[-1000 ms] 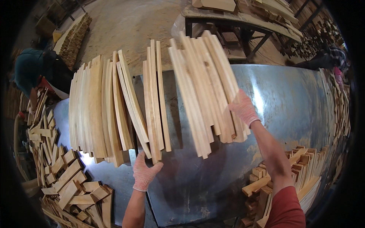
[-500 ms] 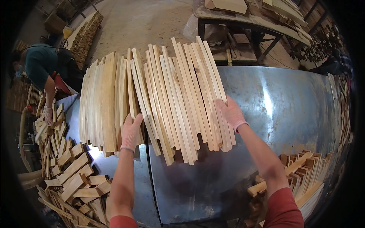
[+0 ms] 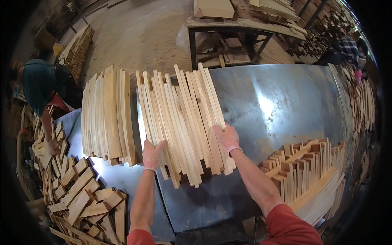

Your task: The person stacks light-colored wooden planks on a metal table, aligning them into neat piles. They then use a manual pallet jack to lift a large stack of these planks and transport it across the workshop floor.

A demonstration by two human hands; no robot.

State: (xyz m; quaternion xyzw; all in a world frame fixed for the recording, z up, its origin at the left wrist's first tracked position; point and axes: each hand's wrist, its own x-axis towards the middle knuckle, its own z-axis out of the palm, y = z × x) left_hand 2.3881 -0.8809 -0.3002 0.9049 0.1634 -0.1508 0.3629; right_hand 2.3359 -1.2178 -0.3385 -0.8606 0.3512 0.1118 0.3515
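Head view: a metal table [image 3: 294, 94] served as the main bearing surface, with two groups of wooden slats over it, each too closely packed for an exact count. The bundle of slats [image 3: 181, 118] lay over the middle of the table, between two hands in pale pink gloves, its ends uneven; whether it touched the metal could not be told. The left hand [image 3: 152, 156], partly closed, gripped its left edge, thumb parted from the fingers; the right hand [image 3: 227, 139], also partly closed, gripped the right edge, slightly farther out. Both forearms rose from the lower edge and converged. The second group [image 3: 104, 118] lay apart, at the left. A heap of short boards [image 3: 87, 192] occupied the lower left; a stack of slats [image 3: 306, 175] stood lower right, one strip across its top. The rear bench [image 3: 241, 26] carried one box [image 3: 213, 8], contents hidden. Two co-workers appeared, one left [image 3: 38, 85], one right [image 3: 348, 51]
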